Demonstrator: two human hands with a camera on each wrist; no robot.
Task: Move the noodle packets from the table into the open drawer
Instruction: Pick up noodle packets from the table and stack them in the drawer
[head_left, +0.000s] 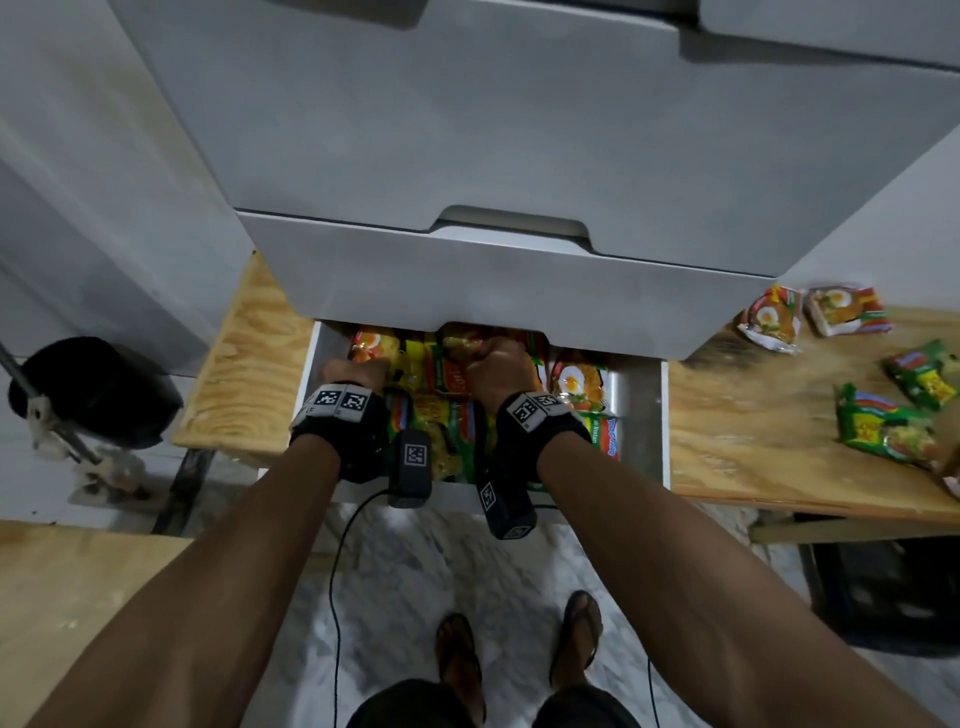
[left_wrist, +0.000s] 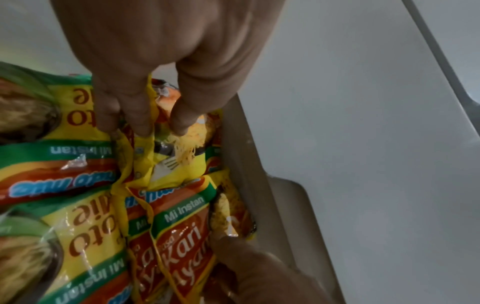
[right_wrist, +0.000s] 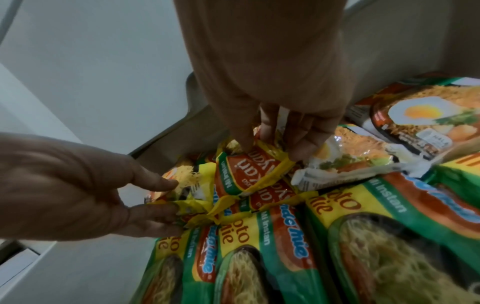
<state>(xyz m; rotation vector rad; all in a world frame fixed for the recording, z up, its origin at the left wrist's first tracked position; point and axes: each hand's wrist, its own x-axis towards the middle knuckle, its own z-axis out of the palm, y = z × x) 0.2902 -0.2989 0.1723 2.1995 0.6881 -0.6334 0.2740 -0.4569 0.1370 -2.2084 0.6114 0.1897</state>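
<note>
**A:** Noodle packets (head_left: 415, 384) fill the open drawer (head_left: 641, 415), lying in overlapping rows right up to the back. Both hands are down among them.

**B:** What is the left hand (head_left: 358, 371) doing?

**A:** In the left wrist view its fingers (left_wrist: 141, 115) reach down, nearly straight, and touch the top edge of a yellow packet (left_wrist: 168, 162) at the back left, next to the drawer wall. The thumb sits on the other side of that edge. Pinching or only pressing? I cannot tell.

**B:** And the right hand (head_left: 498, 369)?

**A:** Its fingers are curled around the top of an orange-red curry packet (right_wrist: 249, 170), thumb on one face and fingers on the other, so it holds that packet. The packet stands tilted among the others, just beside the yellow one.

**B:** Are the hands touching?

**A:** No, close but apart; the right wrist view shows the left hand's fingertips (right_wrist: 166, 183) on the yellow packet, near the right hand.

**B:** Anything left outside?

**A:** 4 packets show on the wooden table (head_left: 753, 457) to the right of the drawer: 2 red-and-white ones (head_left: 810, 317) near the cabinet (head_left: 519, 130), and 2 green ones (head_left: 893, 410) nearer the table's front edge.

**B:** What else is around?

**A:** A closed white drawer front (head_left: 519, 291) overhangs the open one. A black bin (head_left: 93, 389) stands on the floor at the left, and the person's feet in sandals (head_left: 519, 654) are on the marbled floor.
</note>
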